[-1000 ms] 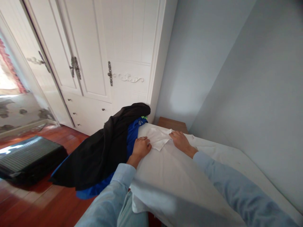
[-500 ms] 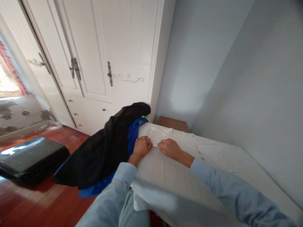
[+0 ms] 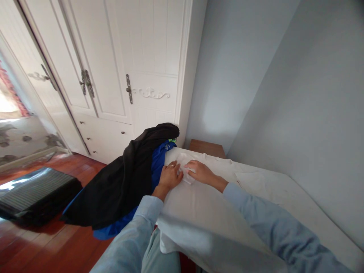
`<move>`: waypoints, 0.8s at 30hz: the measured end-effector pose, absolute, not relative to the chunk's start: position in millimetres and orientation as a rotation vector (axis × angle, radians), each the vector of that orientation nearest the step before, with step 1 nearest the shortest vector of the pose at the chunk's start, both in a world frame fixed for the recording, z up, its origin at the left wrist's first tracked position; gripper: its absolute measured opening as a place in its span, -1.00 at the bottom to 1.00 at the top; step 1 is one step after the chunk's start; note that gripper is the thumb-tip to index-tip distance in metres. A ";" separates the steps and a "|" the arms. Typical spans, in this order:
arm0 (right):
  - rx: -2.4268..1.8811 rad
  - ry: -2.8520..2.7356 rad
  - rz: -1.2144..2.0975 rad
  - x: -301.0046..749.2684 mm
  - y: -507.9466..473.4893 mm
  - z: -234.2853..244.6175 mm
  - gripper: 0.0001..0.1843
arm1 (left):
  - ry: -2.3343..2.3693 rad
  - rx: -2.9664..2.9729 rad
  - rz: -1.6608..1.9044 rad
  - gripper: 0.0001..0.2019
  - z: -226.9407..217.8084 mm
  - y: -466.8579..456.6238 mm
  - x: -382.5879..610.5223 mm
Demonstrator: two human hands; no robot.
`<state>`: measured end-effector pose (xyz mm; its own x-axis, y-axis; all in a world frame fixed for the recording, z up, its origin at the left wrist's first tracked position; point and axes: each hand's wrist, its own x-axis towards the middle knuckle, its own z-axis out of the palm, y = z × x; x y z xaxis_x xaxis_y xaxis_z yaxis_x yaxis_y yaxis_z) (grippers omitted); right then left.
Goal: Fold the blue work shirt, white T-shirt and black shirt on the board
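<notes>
A thin white fabric garment (image 3: 187,179) lies on the white-covered table (image 3: 227,223), with a small loose patch of it between my hands. My left hand (image 3: 170,176) rests on its left side, a ring on one finger, the fingers apart and laid over the cloth. Opposite it, my right hand (image 3: 201,172) touches the cloth from the right with bent, parted fingers. Just beyond my left hand a black garment (image 3: 125,182) hangs over the table's end, on top of a blue garment (image 3: 159,161).
A white wardrobe (image 3: 153,49) with dark metal handles stands beyond the table. Behind the table is a brown wooden piece (image 3: 207,148) against the grey wall (image 3: 298,113). A black ribbed suitcase (image 3: 40,195) lies on the reddish wooden floor (image 3: 71,246) at left.
My fingers were pinched on the cloth's edge close together; now they are spread, and a patch of white fabric lies turned flat between them. My right hand has shifted slightly up.
</notes>
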<state>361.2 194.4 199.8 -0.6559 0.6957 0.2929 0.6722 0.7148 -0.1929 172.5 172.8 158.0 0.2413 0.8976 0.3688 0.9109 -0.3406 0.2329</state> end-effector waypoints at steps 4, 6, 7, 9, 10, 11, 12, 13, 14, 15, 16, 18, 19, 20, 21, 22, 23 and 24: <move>-1.185 -2.598 0.018 337.0 232.3 196.9 -0.49 | -1.728 -2.514 -0.631 -0.63 157.7 172.1 172.5; -1.292 -2.642 0.025 326.0 251.5 191.8 -0.41 | -1.715 -2.528 -0.622 -0.67 158.6 171.3 172.8; -1.337 -2.661 0.037 321.9 260.0 188.2 -0.39 | -1.710 -2.531 -0.624 -0.68 159.1 170.8 173.0; -1.408 -2.685 0.070 316.9 273.8 179.7 -0.36 | -1.709 -2.531 -0.623 -0.69 159.7 169.8 173.4; -1.437 -2.688 0.087 316.1 279.0 175.2 -0.34 | -1.713 -2.529 -0.619 -0.70 159.9 169.4 173.6; -1.466 -2.685 0.103 316.1 283.1 170.8 -0.32 | -1.718 -2.527 -0.611 -0.70 159.8 169.1 173.8; -1.495 -2.681 0.117 316.7 286.4 166.7 -0.29 | -1.724 -2.522 -0.604 -0.70 159.7 168.8 174.0; -1.521 -2.674 0.129 317.6 288.9 163.2 -0.25 | -1.727 -2.517 -0.598 -0.70 159.6 168.5 174.2; -1.540 -2.667 0.138 318.7 290.8 160.2 -0.22 | -1.728 -2.512 -0.595 -0.70 159.3 168.3 174.5; -1.554 -2.660 0.145 319.7 292.3 157.9 -0.20 | -1.727 -2.508 -0.593 -0.69 159.1 168.0 174.8; -1.563 -2.653 0.151 320.5 293.4 156.1 -0.18 | -1.724 -2.506 -0.592 -0.69 158.9 167.8 175.1; -1.573 -2.642 0.161 321.6 295.0 153.7 -0.17 | -1.727 -2.505 -0.589 -0.67 158.3 167.6 175.5; -1.577 -2.637 0.166 321.9 295.5 153.0 -0.17 | -1.731 -2.506 -0.585 -0.67 158.0 167.6 175.6; -1.580 -2.633 0.171 322.0 295.9 152.4 -0.17 | -1.736 -2.507 -0.580 -0.66 157.5 167.7 175.7; -1.583 -2.628 0.175 322.1 296.3 151.9 -0.17 | -1.739 -2.508 -0.576 -0.65 156.9 168.0 175.6; -1.587 -2.623 0.180 322.1 296.7 151.6 -0.17 | -1.739 -2.507 -0.571 -0.64 156.1 168.3 175.6; -1.591 -2.617 0.185 322.1 297.0 151.4 -0.17 | -1.737 -2.505 -0.567 -0.63 155.1 168.6 175.5; -1.595 -2.612 0.190 322.1 297.3 151.3 -0.16 | -1.733 -2.501 -0.563 -0.61 153.9 169.0 175.4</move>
